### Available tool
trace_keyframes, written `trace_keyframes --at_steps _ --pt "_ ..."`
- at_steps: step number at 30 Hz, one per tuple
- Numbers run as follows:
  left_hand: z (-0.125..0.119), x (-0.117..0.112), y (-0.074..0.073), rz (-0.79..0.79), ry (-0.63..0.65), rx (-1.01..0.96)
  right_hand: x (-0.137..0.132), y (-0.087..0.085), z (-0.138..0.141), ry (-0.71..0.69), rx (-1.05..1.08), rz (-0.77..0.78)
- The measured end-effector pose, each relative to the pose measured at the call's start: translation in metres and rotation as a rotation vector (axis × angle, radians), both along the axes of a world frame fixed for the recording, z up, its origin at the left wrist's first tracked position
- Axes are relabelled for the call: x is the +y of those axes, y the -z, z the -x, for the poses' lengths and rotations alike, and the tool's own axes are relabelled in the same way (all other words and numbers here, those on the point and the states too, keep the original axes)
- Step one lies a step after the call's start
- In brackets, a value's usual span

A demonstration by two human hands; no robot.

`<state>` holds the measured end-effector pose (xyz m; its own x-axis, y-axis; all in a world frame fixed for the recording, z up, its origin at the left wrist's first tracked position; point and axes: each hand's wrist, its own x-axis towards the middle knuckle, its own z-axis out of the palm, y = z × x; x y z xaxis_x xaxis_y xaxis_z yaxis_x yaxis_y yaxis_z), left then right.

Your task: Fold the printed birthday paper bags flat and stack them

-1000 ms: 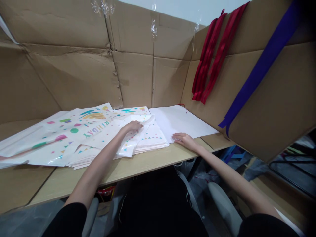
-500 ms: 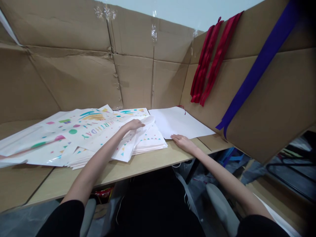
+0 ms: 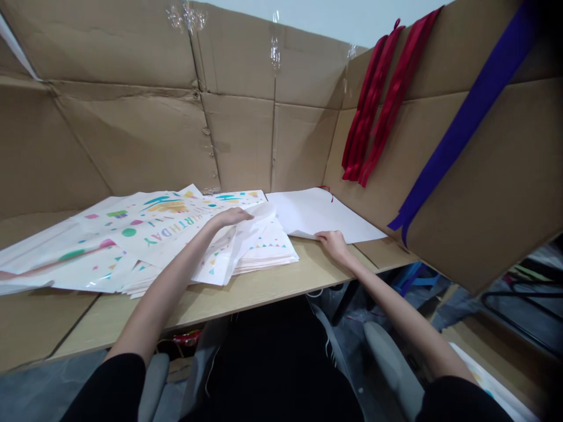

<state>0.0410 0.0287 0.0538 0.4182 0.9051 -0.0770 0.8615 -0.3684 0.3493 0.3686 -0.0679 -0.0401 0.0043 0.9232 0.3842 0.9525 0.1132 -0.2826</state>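
Printed white paper sheets (image 3: 171, 225), with coloured confetti shapes and the word BIRTHDAY, lie in a stack on the left and middle of the table. My left hand (image 3: 234, 217) is closed on the lifted, folded-over right part of the top printed sheet; its fingertips are partly hidden. A plain white sheet (image 3: 312, 211) lies flat to the right of the stack. At its near edge, my right hand (image 3: 335, 243) pinches the paper between thumb and fingers, and that edge curls up slightly.
Cardboard walls (image 3: 153, 135) stand behind and to the right of the wooden table (image 3: 259, 284). Red ribbons (image 3: 378, 111) and a purple ribbon (image 3: 461, 126) hang on the right wall. A chair armrest (image 3: 391, 357) is beside my right arm.
My right hand has shifted slightly right, from lying on the white sheet to pinching its near edge, which now curls. My left hand has moved slightly left with the folded printed sheet.
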Motion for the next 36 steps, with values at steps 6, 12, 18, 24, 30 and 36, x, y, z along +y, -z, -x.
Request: trace_keyframes --at_steps 6,12,18,24,30,36 --pt "0.000 0.004 0.003 0.022 0.035 -0.008 0.007 -0.013 -0.009 -0.080 0.098 0.034" --pt "0.000 0.001 -0.001 0.015 0.021 0.002 0.006 -0.021 -0.010 -0.054 0.164 0.038" --pt "0.001 0.003 0.000 0.040 -0.005 0.014 0.007 -0.029 -0.020 -0.112 0.206 0.076" --pt "0.003 -0.001 -0.003 0.164 -0.041 -0.034 0.002 -0.021 -0.026 -0.136 0.136 0.077" --pt "-0.006 -0.010 0.004 0.147 -0.044 0.070 0.000 -0.008 -0.008 0.049 -0.121 -0.143" --pt "-0.015 0.011 0.034 0.229 -0.101 0.137 -0.011 -0.014 0.010 0.035 -0.275 -0.256"
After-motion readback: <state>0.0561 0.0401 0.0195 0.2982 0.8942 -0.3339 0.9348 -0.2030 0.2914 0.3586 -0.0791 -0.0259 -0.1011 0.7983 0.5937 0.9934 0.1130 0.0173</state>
